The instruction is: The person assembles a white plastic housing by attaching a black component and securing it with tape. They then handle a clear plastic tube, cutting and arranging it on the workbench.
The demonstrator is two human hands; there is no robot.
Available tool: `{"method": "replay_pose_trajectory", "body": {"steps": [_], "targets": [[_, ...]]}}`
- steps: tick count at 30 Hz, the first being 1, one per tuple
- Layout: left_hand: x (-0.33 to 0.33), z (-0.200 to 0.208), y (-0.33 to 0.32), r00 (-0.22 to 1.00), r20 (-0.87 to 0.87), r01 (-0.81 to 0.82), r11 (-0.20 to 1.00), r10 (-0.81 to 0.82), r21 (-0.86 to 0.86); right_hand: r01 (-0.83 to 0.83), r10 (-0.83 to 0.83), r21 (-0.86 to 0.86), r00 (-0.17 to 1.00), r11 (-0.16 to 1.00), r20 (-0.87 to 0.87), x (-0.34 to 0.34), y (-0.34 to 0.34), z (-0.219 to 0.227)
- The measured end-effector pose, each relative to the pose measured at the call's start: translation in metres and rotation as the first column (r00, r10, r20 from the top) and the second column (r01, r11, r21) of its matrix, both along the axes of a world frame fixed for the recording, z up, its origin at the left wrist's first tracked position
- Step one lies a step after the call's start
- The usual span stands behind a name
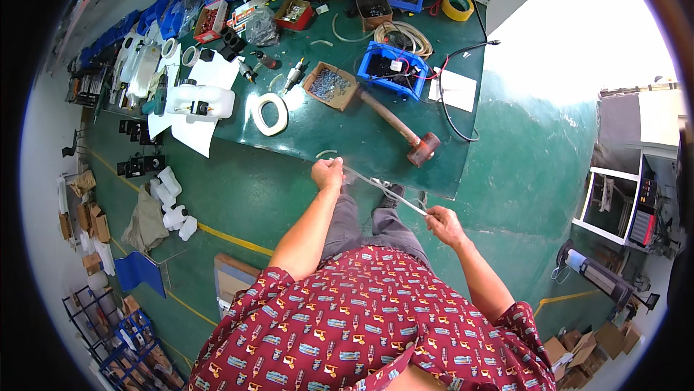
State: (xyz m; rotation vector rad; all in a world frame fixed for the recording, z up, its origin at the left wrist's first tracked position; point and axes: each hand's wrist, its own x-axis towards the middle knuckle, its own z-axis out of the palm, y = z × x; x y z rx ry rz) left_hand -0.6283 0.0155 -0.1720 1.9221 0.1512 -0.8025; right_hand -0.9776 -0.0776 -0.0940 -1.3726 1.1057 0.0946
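A thin, pale flexible tube stretches between my two hands, just off the front edge of the green workbench. My left hand pinches it at one end, with a short curved piece showing beyond the fingers. Lower and to the right, my right hand has its fingers closed round the other end. Part of the tube seems to hang in a loop below the stretched length. On the bench closest to the hands are a wooden-handled mallet and a white roll.
A small carton of metal parts, a blue bin and coiled hose lie further back. A white plastic tank sits on the left. A black cable hangs over the right side.
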Motion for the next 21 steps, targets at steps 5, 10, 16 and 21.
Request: {"method": "replay_pose_trajectory", "body": {"steps": [5, 10, 16, 21], "targets": [[0.01, -0.002, -0.006, 0.997, -0.068, 0.028, 0.999, -0.025, 0.041, 0.09, -0.091, -0.117, 0.996, 0.989, -0.007, -0.048, -0.028, -0.022], [0.016, -0.007, 0.0, 0.974, -0.215, -0.073, 0.997, 0.072, 0.002, -0.001, -0.057, -0.308, 0.982, 0.951, -0.182, -0.055, -0.056, -0.006], [0.019, 0.001, 0.001, 0.972, -0.185, -0.137, 0.989, 0.145, 0.058, 0.001, -0.073, -0.33, 0.976, 0.944, -0.204, -0.049, -0.065, -0.008], [0.033, -0.005, 0.001, 0.953, -0.189, -0.241, 0.97, 0.235, -0.009, 0.183, -0.171, -0.26, 0.983, 0.948, 0.067, -0.061, -0.062, -0.04]]}}
